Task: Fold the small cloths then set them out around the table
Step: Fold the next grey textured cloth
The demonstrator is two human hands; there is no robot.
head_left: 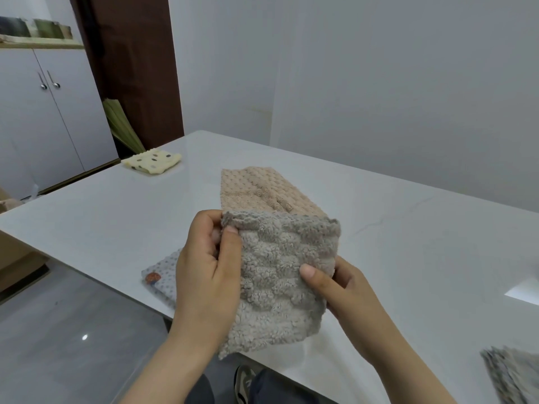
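I hold a fluffy grey cloth [280, 275] up above the near edge of the white table [408, 243]. My left hand [208, 266] pinches its top left corner. My right hand [335, 282] grips its right edge, thumb on the front. Behind it a peach waffle cloth [259, 191] lies on the table, partly hidden. A grey dotted cloth [163, 275] with a small round tag lies near the table edge, under my left hand. A folded yellow spotted cloth [153, 164] sits at the far left corner. Another grey cloth [510, 374] lies blurred at the bottom right.
A white cabinet [43, 112] with two handles stands at the left, beside a dark brown door frame [131, 68]. Cardboard boxes [17, 252] sit on the floor left of the table. White walls [379, 83] run behind the table. My shoe [245, 383] shows below the table edge.
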